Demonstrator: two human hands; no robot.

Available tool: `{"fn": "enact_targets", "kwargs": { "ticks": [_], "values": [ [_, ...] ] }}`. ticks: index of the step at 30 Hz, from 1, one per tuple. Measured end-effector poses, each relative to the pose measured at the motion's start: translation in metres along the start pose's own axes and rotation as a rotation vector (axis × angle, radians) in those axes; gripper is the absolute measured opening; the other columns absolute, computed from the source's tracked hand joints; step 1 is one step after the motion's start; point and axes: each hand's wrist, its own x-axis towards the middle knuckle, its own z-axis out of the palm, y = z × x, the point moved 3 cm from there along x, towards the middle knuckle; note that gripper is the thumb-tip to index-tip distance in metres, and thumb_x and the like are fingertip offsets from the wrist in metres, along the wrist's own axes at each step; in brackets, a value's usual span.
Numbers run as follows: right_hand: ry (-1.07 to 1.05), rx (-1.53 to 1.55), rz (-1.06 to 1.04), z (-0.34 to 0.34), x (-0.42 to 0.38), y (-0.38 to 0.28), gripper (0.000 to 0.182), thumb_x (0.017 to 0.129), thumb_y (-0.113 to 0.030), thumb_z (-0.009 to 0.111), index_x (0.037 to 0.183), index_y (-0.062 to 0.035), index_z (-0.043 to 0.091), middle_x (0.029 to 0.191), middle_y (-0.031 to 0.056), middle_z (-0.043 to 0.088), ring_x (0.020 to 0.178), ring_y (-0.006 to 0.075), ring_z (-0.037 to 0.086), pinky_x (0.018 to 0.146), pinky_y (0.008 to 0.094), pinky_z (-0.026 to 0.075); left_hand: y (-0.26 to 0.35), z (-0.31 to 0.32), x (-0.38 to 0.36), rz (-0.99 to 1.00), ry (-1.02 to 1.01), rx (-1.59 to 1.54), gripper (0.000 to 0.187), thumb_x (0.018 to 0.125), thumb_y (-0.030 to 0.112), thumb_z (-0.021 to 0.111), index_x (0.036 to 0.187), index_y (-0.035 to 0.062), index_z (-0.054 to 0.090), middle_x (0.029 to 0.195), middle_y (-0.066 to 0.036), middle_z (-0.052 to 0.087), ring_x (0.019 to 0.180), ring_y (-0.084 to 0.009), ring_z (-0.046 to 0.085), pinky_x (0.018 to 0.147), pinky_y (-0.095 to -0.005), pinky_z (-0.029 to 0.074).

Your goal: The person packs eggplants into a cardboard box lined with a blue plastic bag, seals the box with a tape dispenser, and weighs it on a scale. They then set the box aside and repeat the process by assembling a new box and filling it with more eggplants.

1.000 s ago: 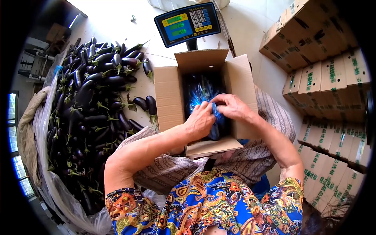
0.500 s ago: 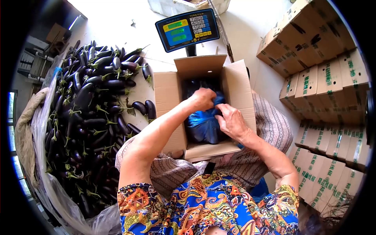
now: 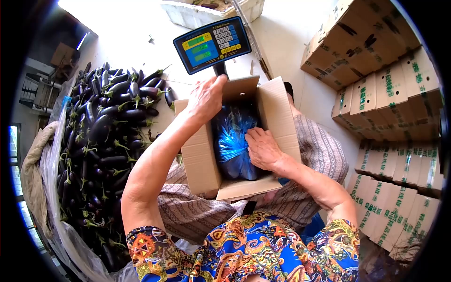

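An open cardboard box [image 3: 197, 155] stands in front of me with its flaps spread. Inside sits a shiny blue plastic bag [image 3: 235, 141], its top gathered and crumpled; its contents are hidden. My left hand [image 3: 206, 97] is closed at the far left corner of the box, its fingertips at the edge of the far flap [image 3: 242, 88]. Curled against the right side of the gathered plastic, my right hand [image 3: 263, 148] grips the bag. Just beyond the box rises a scale display [image 3: 212, 45] with lit green readouts.
A large heap of eggplants [image 3: 103, 155] lies on the left, edged by clear plastic sheeting [image 3: 54, 174]. Stacked cardboard boxes [image 3: 390, 103] with green print line the right side. A white foam box [image 3: 188, 14] stands at the back.
My left hand has left the bag and moved up to the box's far left corner. My right hand stays at the bag, whose top now spreads out crumpled. The view has shifted slightly.
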Motion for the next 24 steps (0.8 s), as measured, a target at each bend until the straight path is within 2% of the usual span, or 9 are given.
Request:
{"fn": "enact_targets", "kwargs": {
  "ticks": [4, 5, 9, 10, 13, 14, 20, 21, 24],
  "values": [
    [-0.083, -0.098, 0.064, 0.002, 0.004, -0.006, 0.044, 0.072, -0.011, 0.058, 0.113, 0.0058, 0.058, 0.12, 0.02, 0.057, 0.112, 0.0348, 0.052, 0.09, 0.0432, 0.042, 0.012, 0.007, -0.021, 0.077, -0.082, -0.104, 0.013, 0.084, 0.009, 0.061, 0.097, 0.0051, 0.064, 0.09, -0.017, 0.061, 0.087, -0.0389, 0.062, 0.071, -0.0499, 0.051],
    [-0.069, -0.119, 0.083, 0.004, 0.004, -0.006, 0.044, 0.072, -0.011, 0.058, 0.113, 0.0059, 0.057, 0.121, 0.0201, 0.057, 0.112, 0.0348, 0.051, 0.09, 0.0434, 0.042, 0.015, 0.01, -0.031, 0.059, -0.296, -0.063, 0.031, 0.087, 0.018, 0.067, 0.115, 0.0063, 0.062, 0.104, -0.018, 0.061, 0.093, -0.0387, 0.063, 0.08, -0.0466, 0.053],
    [0.032, -0.168, 0.136, 0.018, 0.004, -0.007, 0.048, 0.072, -0.011, 0.06, 0.117, 0.0064, 0.056, 0.122, 0.0198, 0.052, 0.116, 0.0343, 0.047, 0.091, 0.0443, 0.043, 0.014, 0.052, -0.081, 0.166, -0.301, 0.087, 0.076, 0.082, 0.044, 0.074, 0.138, -0.0001, 0.048, 0.149, -0.029, 0.029, 0.14, -0.0446, 0.03, 0.112, -0.0499, 0.036],
    [0.016, -0.154, 0.156, 0.014, 0.003, -0.007, 0.048, 0.072, -0.011, 0.06, 0.117, 0.0064, 0.056, 0.122, 0.0195, 0.052, 0.116, 0.034, 0.046, 0.091, 0.0443, 0.043, 0.015, 0.056, -0.083, 0.113, -0.349, 0.024, 0.081, 0.08, 0.049, 0.074, 0.144, 0.0092, 0.045, 0.152, -0.032, 0.024, 0.142, -0.049, 0.025, 0.111, -0.054, 0.035],
    [-0.027, -0.108, 0.151, 0.01, 0.008, -0.001, 0.048, 0.074, -0.01, 0.06, 0.118, 0.0055, 0.054, 0.116, 0.0196, 0.056, 0.111, 0.035, 0.049, 0.091, 0.0446, 0.044, 0.032, 0.057, -0.082, 0.046, -0.372, 0.023, 0.079, 0.08, 0.051, 0.074, 0.147, 0.0215, 0.043, 0.153, -0.031, 0.022, 0.142, -0.0523, 0.021, 0.108, -0.0602, 0.035],
    [-0.036, -0.094, 0.145, 0.009, 0.012, 0.0, 0.047, 0.075, -0.01, 0.059, 0.119, 0.0053, 0.053, 0.114, 0.0196, 0.057, 0.11, 0.0354, 0.05, 0.092, 0.0447, 0.044, 0.031, 0.06, -0.082, 0.083, -0.408, 0.02, 0.078, 0.08, 0.052, 0.074, 0.147, 0.0316, 0.041, 0.154, -0.031, 0.02, 0.142, -0.0551, 0.016, 0.103, -0.0666, 0.036],
    [-0.124, -0.124, 0.038, 0.022, 0.015, 0.01, 0.048, 0.078, -0.011, 0.056, 0.122, 0.0058, 0.052, 0.122, 0.0234, 0.059, 0.126, 0.0419, 0.047, 0.094, 0.0527, 0.042, 0.03, 0.059, -0.081, 0.061, -0.5, 0.009, 0.072, 0.08, 0.052, 0.073, 0.144, 0.0307, 0.047, 0.157, -0.028, 0.016, 0.144, -0.0542, 0.012, 0.1, -0.0725, 0.036],
    [-0.094, -0.133, 0.075, 0.018, 0.011, 0.005, 0.063, 0.077, -0.01, 0.06, 0.134, 0.0103, 0.043, 0.128, 0.0301, 0.056, 0.132, 0.0436, 0.044, 0.102, 0.0547, 0.038, 0.03, 0.06, -0.081, 0.046, -0.514, -0.008, 0.071, 0.08, 0.052, 0.073, 0.143, 0.0305, 0.048, 0.157, -0.027, 0.015, 0.144, -0.054, 0.011, 0.1, -0.0728, 0.036],
    [0.052, 0.032, 0.107, -0.007, -0.002, -0.002, 0.063, 0.079, -0.006, 0.057, 0.138, 0.0123, 0.039, 0.127, 0.0328, 0.056, 0.129, 0.0462, 0.045, 0.103, 0.0525, 0.04, 0.026, 0.066, -0.083, 0.039, -0.496, 0.0, 0.064, 0.083, 0.055, 0.07, 0.14, 0.0305, 0.053, 0.158, -0.026, 0.013, 0.145, -0.0537, 0.007, 0.1, -0.0736, 0.036]
  ]
}}
